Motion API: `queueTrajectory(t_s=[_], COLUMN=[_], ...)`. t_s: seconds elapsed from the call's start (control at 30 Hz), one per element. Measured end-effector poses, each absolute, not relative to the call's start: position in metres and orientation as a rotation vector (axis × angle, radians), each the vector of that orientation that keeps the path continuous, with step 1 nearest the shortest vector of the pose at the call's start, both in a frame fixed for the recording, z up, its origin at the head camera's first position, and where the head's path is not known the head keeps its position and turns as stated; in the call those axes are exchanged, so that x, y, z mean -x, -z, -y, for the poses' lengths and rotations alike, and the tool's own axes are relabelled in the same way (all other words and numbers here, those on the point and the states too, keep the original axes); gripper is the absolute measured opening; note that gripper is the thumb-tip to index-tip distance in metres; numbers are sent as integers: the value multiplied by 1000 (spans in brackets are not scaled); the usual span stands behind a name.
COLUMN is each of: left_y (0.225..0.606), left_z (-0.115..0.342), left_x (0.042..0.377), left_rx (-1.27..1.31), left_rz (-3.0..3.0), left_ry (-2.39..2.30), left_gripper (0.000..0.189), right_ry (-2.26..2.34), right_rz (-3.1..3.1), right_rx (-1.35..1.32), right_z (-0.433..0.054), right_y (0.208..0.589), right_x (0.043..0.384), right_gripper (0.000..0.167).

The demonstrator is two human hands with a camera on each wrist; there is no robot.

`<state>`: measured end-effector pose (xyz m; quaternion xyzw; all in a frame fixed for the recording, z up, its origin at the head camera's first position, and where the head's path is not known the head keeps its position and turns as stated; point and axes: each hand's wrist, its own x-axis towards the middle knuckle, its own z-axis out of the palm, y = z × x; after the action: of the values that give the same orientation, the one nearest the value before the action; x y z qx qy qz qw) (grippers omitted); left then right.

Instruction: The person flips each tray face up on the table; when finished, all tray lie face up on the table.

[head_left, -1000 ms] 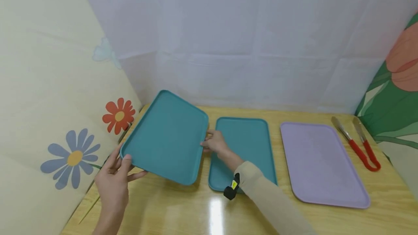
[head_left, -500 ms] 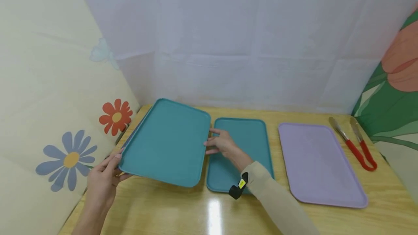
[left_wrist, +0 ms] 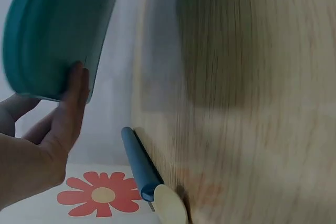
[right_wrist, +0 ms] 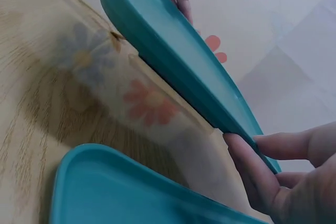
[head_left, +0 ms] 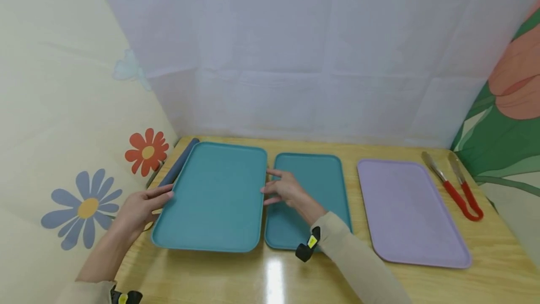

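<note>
A teal tray (head_left: 211, 196) is held between both hands at the left, just above the wooden table. In the right wrist view its underside is tilted and apart from the tabletop. My left hand (head_left: 141, 208) grips the left rim, with fingertips over the edge in the left wrist view. The right hand (head_left: 288, 191) pinches the opposite rim between thumb and fingers (right_wrist: 247, 163). Beneath the right hand and forearm lies a second teal tray (head_left: 314, 191), flat on the table and partly covered.
A purple tray (head_left: 413, 212) lies to the right, beside red-handled metal tongs (head_left: 460, 191). Along the left edge lies a dark blue cylinder (head_left: 179, 163); a pale rounded piece (left_wrist: 169, 205) adjoins its end in the left wrist view. Cloth-covered walls (head_left: 261, 60) stand around the table.
The held teal tray has come down and turned straighter and flatter. My left hand has shifted up along its left rim. More of the blue cylinder shows now.
</note>
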<state>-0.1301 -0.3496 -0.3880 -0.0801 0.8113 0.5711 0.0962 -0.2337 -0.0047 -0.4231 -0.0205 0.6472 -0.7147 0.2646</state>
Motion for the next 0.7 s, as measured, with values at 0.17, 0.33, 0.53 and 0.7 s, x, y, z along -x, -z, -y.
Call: queueTrajectory(t_s=[0.17,0.33,0.53,0.7], left_y=[393,399,405,412], left_z=[349,344,342,341], left_x=[144,155,163,167], left_rx=[245,276,272,320], left_rz=[-2522,-2627,-2717,-2773], left_ry=[-1424,-1303,-1213,-1199], left_gripper=[65,54,49,45], right_ry=[1950,1958,1950,1920], right_rz=[-1767,-1770,-1774,-1792], right_rx=[82,82,50,22], right_z=[8,13,21,28], right_y=[424,424,428,430], right_x=[231,229,233,236], right_gripper=[69,70,71,74])
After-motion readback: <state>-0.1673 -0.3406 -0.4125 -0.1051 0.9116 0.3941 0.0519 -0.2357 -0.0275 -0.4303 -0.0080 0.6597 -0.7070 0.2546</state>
